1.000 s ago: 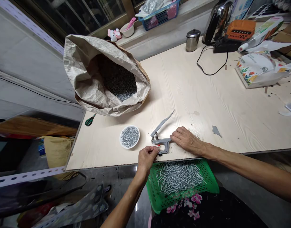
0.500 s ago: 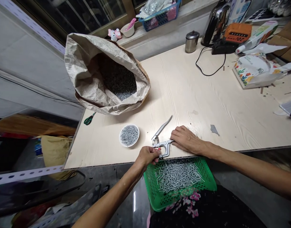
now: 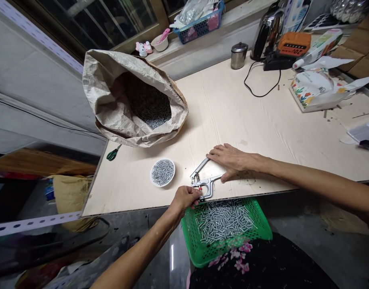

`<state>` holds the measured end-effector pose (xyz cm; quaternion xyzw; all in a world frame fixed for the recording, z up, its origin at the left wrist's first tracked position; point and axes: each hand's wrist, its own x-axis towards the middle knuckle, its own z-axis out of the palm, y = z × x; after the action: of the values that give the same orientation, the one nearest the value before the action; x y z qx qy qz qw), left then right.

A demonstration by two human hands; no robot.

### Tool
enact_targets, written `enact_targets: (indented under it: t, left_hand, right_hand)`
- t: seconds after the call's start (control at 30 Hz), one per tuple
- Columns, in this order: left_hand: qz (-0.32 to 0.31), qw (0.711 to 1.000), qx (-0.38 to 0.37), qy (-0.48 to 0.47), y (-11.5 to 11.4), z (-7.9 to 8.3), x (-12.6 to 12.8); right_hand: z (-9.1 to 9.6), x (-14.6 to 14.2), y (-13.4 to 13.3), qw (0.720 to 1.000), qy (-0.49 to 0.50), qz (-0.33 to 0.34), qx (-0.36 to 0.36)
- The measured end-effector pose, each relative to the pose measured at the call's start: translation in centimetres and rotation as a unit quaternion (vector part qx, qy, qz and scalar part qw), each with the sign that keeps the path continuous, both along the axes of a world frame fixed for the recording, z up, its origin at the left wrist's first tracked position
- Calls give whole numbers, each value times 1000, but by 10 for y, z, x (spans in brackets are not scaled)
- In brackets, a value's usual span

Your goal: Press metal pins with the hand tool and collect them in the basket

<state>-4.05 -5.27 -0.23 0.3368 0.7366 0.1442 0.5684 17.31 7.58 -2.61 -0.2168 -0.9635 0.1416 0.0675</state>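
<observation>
A grey hand press tool [image 3: 202, 182] lies at the table's front edge, its two handles spread. My right hand [image 3: 229, 158] rests around both handles, fingers on the upper one and thumb by the lower one. My left hand [image 3: 184, 198] is pinched at the tool's jaw on something too small to make out. A white dish of small metal pieces [image 3: 162, 172] sits left of the tool. A green basket [image 3: 226, 228] with many metal pieces rests on my lap below the table edge.
An open paper sack [image 3: 133, 100] of metal pieces stands at the back left. Green-handled scissors [image 3: 114, 153] lie by it. A steel canister [image 3: 238, 55], kettle [image 3: 267, 30] with cord, and a tissue pack [image 3: 313, 90] sit at the back right.
My right hand has moved up from the tool's lower handle onto its raised upper handle. My left hand stays pinched at the jaw. The view has shifted slightly.
</observation>
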Motion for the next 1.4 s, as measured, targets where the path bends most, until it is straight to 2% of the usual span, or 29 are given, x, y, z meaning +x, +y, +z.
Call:
enact_targets:
  t: [0.2, 0.27, 0.33, 0.4, 0.5, 0.57, 0.63, 0.73, 0.83, 1.0, 1.2, 1.3, 1.4]
  left_hand:
    - [-1, 1000, 0, 15, 0, -3, -2]
    - [-23, 999, 4, 38, -4, -2, -2]
    - [-69, 990, 54, 111, -9, 1, 1]
    - [-134, 952, 165, 218, -13, 3, 7]
    - [-250, 854, 346, 297, -5, 1, 22]
    - [-324, 808, 400, 287, 10, -6, 31]
    - [-374, 787, 404, 278, 28, -13, 36]
    - [-419, 776, 380, 279, 47, -18, 36]
    - [-429, 769, 375, 290, 54, -15, 37]
    - [-429, 769, 370, 296, 53, -10, 44]
    - [-423, 770, 379, 290, 50, -17, 48]
    - [-423, 772, 370, 297, 50, -17, 48]
    - [-381, 784, 391, 295, 45, -10, 40]
  right_hand:
    - [-2, 2, -6, 1000, -6, -15, 6]
    - [-3, 3, -8, 1000, -5, -15, 1]
    - [-4, 4, -12, 1000, 5, -17, -1]
    - [-4, 5, -15, 1000, 20, -21, -1]
    - [-3, 4, -20, 999, 33, -31, -6]
    - [-3, 5, -22, 998, 34, -37, -23]
    - [-2, 7, -23, 997, 35, -43, -46]
    - [-3, 14, -22, 995, 43, -56, -70]
    - [-3, 22, -20, 995, 44, -70, -64]
    - [-3, 22, -20, 997, 31, -62, -35]
    - [-16, 11, -32, 997, 44, -68, -22]
    - [-16, 15, -33, 996, 44, -70, -14]
    - [-8, 26, -26, 996, 63, -57, -29]
